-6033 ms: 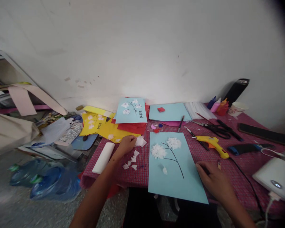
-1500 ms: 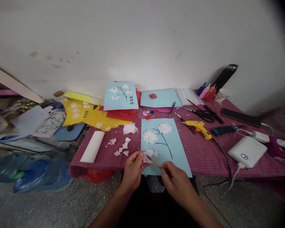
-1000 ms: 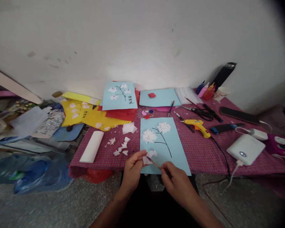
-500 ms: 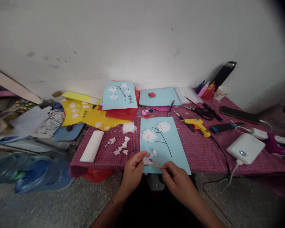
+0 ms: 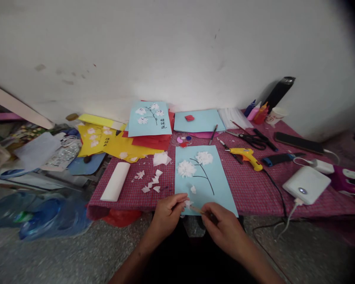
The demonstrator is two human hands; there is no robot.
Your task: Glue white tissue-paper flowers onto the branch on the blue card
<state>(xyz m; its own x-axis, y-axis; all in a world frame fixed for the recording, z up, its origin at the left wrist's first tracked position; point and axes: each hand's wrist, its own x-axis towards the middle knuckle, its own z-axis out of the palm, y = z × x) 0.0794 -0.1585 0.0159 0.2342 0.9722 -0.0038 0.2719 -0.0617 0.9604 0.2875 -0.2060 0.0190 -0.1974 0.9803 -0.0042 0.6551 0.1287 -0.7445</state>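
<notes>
The counter (image 5: 248, 197) is covered in checked cloth, matt and slightly wrinkled. On it, the blue sheet (image 5: 221, 197) looks like smooth, matt paper, while its white flowers (image 5: 186, 168) are rough, ruffled bits of thin paper. The white roll (image 5: 116, 182) has a soft, matt papery look. Over by the wall, the flask (image 5: 279, 92) is dark with a shiny, metallic-looking top. The glue gun (image 5: 245, 155) is smooth yellow plastic, and the power bank (image 5: 307, 184) is pale, smooth plastic too. The bottles (image 5: 47, 215) down here are clear, glossy bluish plastic. The floor (image 5: 85, 256) looks speckled, like stone.
</notes>
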